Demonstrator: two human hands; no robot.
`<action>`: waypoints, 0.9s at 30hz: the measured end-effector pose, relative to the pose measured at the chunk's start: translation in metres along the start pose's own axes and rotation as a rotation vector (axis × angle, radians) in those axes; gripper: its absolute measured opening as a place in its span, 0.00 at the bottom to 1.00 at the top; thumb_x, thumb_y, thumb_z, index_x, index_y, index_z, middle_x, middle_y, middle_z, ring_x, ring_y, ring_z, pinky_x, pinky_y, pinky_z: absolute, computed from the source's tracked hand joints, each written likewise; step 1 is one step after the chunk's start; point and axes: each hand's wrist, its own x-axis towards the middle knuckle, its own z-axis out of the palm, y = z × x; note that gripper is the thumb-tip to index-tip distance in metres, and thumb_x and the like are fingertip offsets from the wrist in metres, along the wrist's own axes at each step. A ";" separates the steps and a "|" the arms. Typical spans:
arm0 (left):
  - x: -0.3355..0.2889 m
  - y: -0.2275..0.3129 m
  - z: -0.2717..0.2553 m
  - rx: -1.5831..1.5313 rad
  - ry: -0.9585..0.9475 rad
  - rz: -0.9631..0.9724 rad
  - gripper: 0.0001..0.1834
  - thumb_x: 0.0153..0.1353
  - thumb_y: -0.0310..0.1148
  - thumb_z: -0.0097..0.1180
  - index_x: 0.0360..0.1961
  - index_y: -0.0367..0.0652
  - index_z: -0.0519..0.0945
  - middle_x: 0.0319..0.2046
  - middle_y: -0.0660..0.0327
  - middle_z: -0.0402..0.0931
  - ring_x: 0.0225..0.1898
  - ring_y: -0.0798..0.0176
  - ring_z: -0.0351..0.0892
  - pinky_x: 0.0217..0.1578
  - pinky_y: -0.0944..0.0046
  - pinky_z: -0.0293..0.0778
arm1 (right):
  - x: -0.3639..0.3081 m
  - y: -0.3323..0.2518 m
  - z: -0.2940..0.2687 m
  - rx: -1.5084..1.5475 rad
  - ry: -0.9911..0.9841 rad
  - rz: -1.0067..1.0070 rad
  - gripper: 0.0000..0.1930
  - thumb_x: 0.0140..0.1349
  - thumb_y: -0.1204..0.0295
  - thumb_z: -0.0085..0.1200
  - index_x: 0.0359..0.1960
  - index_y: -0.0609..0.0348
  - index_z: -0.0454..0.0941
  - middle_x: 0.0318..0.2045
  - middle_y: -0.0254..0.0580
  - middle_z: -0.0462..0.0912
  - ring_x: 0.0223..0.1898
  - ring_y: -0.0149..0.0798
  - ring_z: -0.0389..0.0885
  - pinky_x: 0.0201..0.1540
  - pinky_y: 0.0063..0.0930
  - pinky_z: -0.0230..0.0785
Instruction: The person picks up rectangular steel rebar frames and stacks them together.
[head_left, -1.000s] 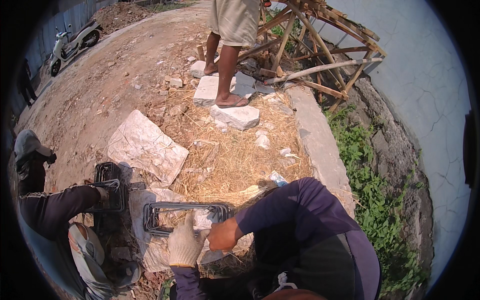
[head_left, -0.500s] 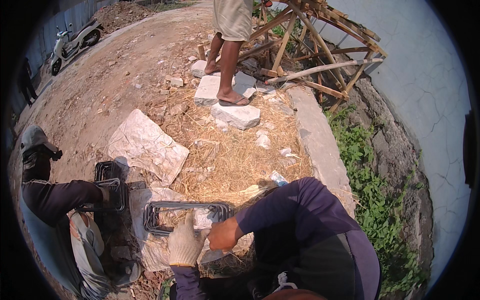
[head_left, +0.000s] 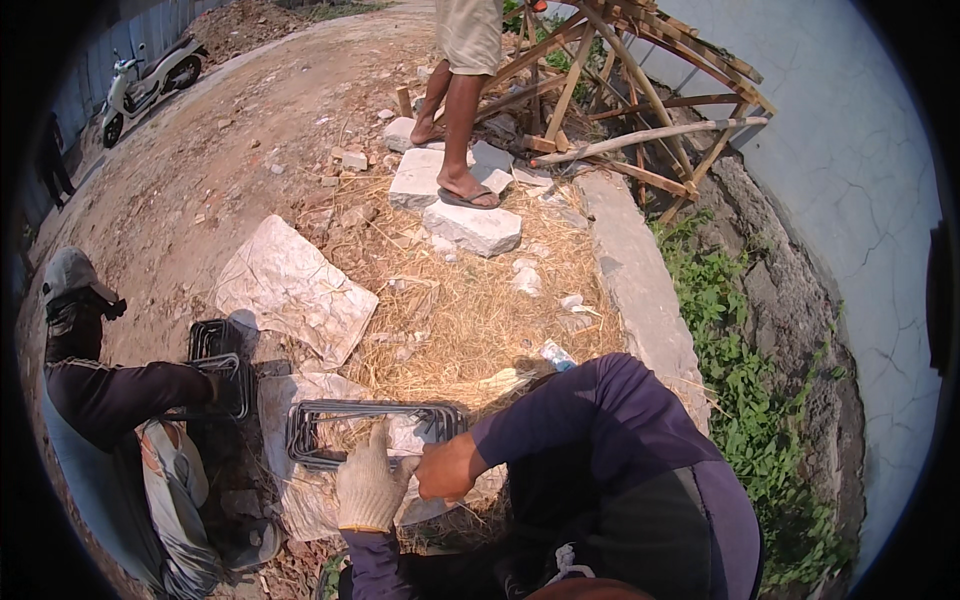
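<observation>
A stack of dark rebar stirrups (head_left: 375, 408), bent into long rectangles, lies before me on a pale, dirty sack (head_left: 285, 440). My left hand (head_left: 370, 490), in a cream knitted glove, is at the stack's near side, its index finger reaching over the near bars and its thumb towards my other hand. Bare and curled into a fist, my right hand (head_left: 448, 470) closes at the near right corner, touching or almost touching the glove. The fingers' undersides are hidden, as is the corner of the stack beneath them.
At left a co-worker (head_left: 120, 390) in a cap reaches to more stirrups (head_left: 232, 385). Another person's legs (head_left: 460, 120) stand on broken white slabs (head_left: 475, 230). Straw (head_left: 460, 320), a second sack (head_left: 295, 285), a concrete edge (head_left: 640, 270), a wooden frame (head_left: 640, 110) and plants (head_left: 740, 400) surround us.
The standing person's upper legs have shifted slightly to the right. The co-worker's arm has moved a little. Both my hands stay at the same spot on the stirrups.
</observation>
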 end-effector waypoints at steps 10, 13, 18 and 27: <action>0.000 -0.003 0.003 0.019 0.036 0.028 0.37 0.55 0.45 0.68 0.63 0.45 0.70 0.41 0.50 0.82 0.42 0.43 0.83 0.40 0.48 0.77 | 0.000 0.003 0.005 -0.013 0.039 -0.001 0.19 0.57 0.57 0.63 0.42 0.60 0.84 0.37 0.48 0.86 0.45 0.55 0.85 0.47 0.55 0.72; 0.001 -0.002 0.003 0.020 0.010 0.011 0.36 0.55 0.45 0.68 0.63 0.46 0.70 0.41 0.51 0.82 0.42 0.43 0.83 0.40 0.48 0.77 | 0.000 0.004 0.006 -0.006 0.057 -0.017 0.18 0.57 0.57 0.63 0.41 0.59 0.84 0.36 0.48 0.86 0.44 0.54 0.85 0.47 0.55 0.73; 0.001 -0.003 0.003 0.010 0.005 0.009 0.37 0.55 0.45 0.68 0.63 0.46 0.69 0.41 0.51 0.82 0.42 0.43 0.83 0.41 0.48 0.77 | -0.002 0.000 0.000 -0.020 0.030 -0.015 0.18 0.57 0.58 0.63 0.41 0.59 0.84 0.36 0.48 0.86 0.44 0.54 0.85 0.47 0.54 0.73; 0.001 -0.002 0.002 0.005 0.009 0.017 0.37 0.55 0.45 0.69 0.64 0.46 0.69 0.42 0.51 0.81 0.43 0.44 0.82 0.41 0.48 0.77 | 0.002 0.001 0.002 -0.061 -0.010 -0.006 0.18 0.58 0.58 0.62 0.43 0.58 0.83 0.39 0.48 0.85 0.47 0.53 0.84 0.49 0.54 0.71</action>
